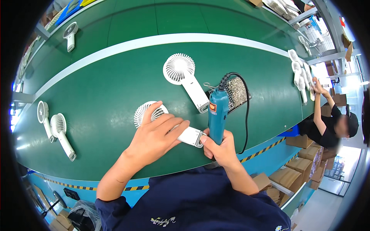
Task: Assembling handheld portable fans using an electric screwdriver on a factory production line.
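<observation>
My left hand (154,134) is closed over a white handheld fan (190,136), its fingers across the slatted head and the top of the handle. The handle's end points right, against my right thumb. My right hand (220,148) is closed around the lower end of a teal corded hand tool (217,115), which stands nearly upright; its tip is hidden by the hand. A black cord loops from the tool's top down its right side. Just beyond lies a second white handheld fan (195,91), slatted head up, its handle end close to the tool.
Behind the tool sits a dark holder with a speckled, mesh-like filling (237,92). Two white fans (61,134) lie at left, another fan (71,36) beyond the white divider strip (162,39). At far right, a person (327,123) reaches toward several piled fans (298,75).
</observation>
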Available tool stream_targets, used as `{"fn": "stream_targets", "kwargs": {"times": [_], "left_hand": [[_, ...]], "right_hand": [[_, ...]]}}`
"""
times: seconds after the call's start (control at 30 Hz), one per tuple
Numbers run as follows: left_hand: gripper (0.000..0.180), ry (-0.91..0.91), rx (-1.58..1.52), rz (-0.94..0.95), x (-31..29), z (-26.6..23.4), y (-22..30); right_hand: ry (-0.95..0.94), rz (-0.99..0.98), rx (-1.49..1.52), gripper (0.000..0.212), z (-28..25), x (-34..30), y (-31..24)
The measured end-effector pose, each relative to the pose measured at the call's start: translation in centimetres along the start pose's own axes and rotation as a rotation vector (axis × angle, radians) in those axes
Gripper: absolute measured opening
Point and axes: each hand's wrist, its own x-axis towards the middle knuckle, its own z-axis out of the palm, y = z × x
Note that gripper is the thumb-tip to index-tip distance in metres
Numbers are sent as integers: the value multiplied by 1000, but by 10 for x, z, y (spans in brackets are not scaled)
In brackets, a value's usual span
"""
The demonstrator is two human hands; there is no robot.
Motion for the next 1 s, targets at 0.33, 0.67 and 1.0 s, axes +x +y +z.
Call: {"fn": "stream_targets", "kwargs": {"times": [0.33,0.67,1.0], "left_hand": [[52,-22,20,96,-11,-1,7],[43,-216,28,-44,24,-34,-50],[41,-356,268,397,99,11,-55]], "right_hand": [[-163,38,-126,12,-4,-9,3],[103,-169,13,27,-10,-5,0],[214,-121,-68,29,-8,4,1]]}}
